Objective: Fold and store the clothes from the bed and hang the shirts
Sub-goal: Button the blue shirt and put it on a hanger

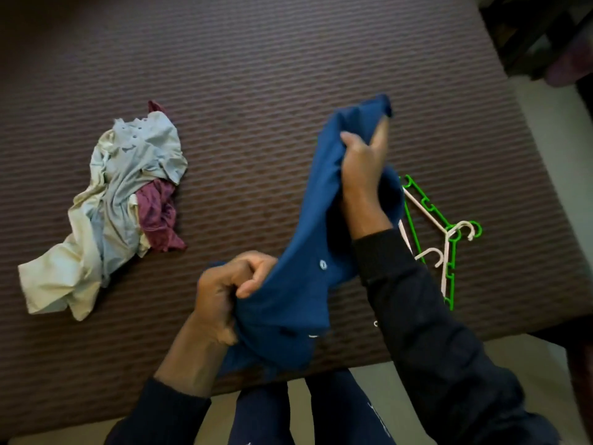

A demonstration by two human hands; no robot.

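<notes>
I hold a blue buttoned shirt [301, 239] up over the near part of the bed [256, 59]. My left hand [227, 290] grips its lower bunched end near the bed's front edge. My right hand [362, 168] grips the cloth higher up, with the shirt's far end draped over its fingers. A heap of pale blue, cream and maroon clothes [118, 203] lies on the bed to the left. Green and white plastic hangers [446, 239] lie on the bed to the right, partly hidden behind my right forearm.
The bed has a dark brown ribbed cover. Its right edge meets a pale floor strip [564, 162], and dark furniture [545, 36] stands at the top right. My legs [308, 412] stand against the bed's front edge.
</notes>
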